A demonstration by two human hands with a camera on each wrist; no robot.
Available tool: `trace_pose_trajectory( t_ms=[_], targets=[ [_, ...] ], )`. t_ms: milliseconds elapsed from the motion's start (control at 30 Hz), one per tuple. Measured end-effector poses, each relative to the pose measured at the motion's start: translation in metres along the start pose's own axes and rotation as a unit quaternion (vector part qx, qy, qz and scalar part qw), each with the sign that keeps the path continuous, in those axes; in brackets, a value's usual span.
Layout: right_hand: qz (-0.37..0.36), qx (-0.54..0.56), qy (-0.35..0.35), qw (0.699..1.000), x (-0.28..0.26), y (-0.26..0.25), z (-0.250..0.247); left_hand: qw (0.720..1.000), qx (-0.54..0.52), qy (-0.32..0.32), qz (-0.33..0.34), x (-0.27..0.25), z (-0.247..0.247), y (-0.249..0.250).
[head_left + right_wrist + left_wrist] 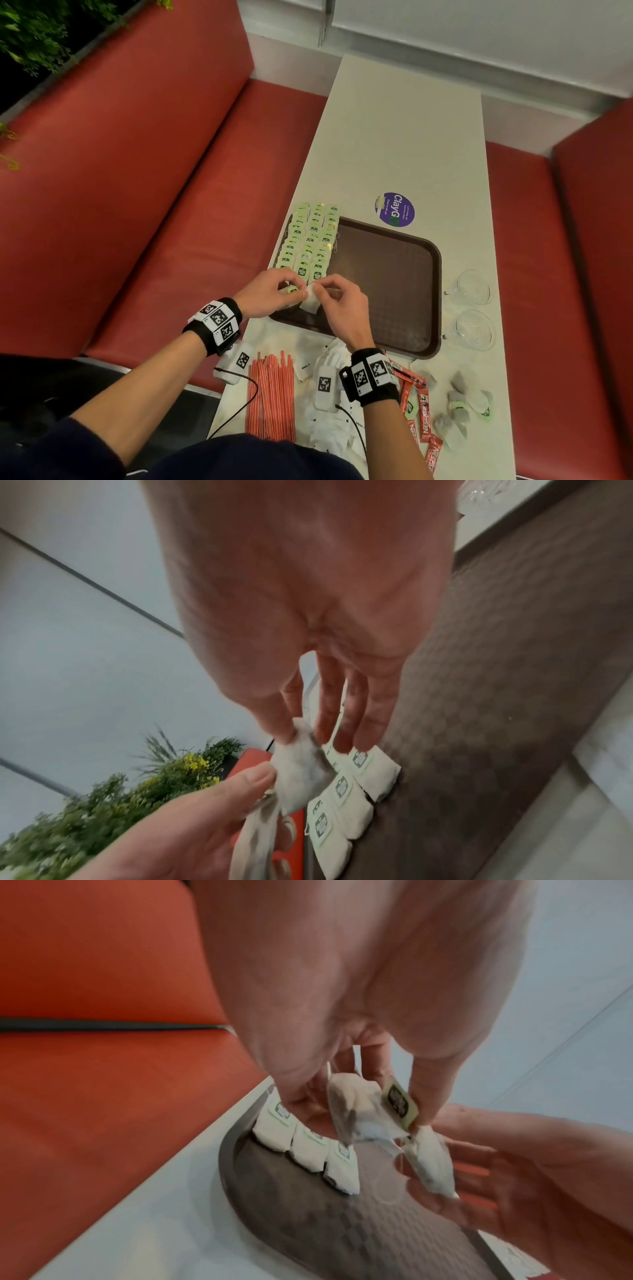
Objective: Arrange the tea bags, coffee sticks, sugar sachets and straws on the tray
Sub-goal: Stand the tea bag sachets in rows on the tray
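Observation:
A brown tray point(394, 291) lies on the table, with three rows of green-tagged tea bags point(310, 243) along its left side. Over the tray's near left corner both hands meet. My left hand point(294, 287) pinches a tea bag point(356, 1115) by its bag and green tag point(399, 1102). My right hand point(317, 291) pinches a second tea bag point(301, 767) between thumb and forefinger, its other fingers straight. The two bags touch. Red-striped straws point(272, 397), white sugar sachets point(330, 428), red coffee sticks point(419, 407) and loose tea bags point(462, 407) lie on the table near me.
Two clear glass cups point(474, 287) stand right of the tray. A purple sticker point(395, 209) is stuck on the table point(404, 137) beyond it. Red bench seats point(154, 188) flank the table on both sides. Cables run from the wrist devices near the straws.

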State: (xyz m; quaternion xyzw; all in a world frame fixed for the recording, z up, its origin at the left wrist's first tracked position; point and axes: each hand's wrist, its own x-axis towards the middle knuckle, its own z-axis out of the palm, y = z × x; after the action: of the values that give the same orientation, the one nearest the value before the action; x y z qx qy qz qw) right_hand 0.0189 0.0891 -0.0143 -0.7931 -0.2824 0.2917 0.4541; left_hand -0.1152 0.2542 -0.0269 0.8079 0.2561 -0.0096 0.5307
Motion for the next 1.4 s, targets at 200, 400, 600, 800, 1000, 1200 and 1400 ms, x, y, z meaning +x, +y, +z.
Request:
trace_pose_trajectory(
  t_ms=[200,400,600,800,1000,1200,1400],
  targets=[
    [-0.067,-0.127,0.032,0.989,0.004,0.003,-0.001,0.996,0.039,0.077,-0.034,0.002,-0.008,-0.016],
    [-0.044,-0.226,-0.086,0.969,0.016,-0.007,0.001,0.991,0.068,0.1,-0.059,0.007,-0.013,-0.032],
    [-0.069,-0.333,-0.138,0.93,0.026,-0.021,0.003,0.99,0.111,0.065,-0.057,0.015,-0.018,-0.032],
    [-0.062,-0.408,-0.235,0.88,0.048,-0.029,0.015,0.984,0.167,0.006,-0.06,0.025,-0.02,-0.032],
    [-0.085,-0.473,-0.274,0.833,0.072,-0.023,0.032,0.976,0.211,0.026,-0.046,0.032,-0.019,-0.037],
    [-0.132,-0.506,-0.228,0.821,0.083,-0.014,0.043,0.973,0.222,0.066,-0.014,0.033,-0.017,-0.044],
    [-0.15,-0.479,-0.141,0.854,0.078,-0.008,0.046,0.964,0.233,0.123,0.035,0.028,-0.017,-0.046]
  ],
)
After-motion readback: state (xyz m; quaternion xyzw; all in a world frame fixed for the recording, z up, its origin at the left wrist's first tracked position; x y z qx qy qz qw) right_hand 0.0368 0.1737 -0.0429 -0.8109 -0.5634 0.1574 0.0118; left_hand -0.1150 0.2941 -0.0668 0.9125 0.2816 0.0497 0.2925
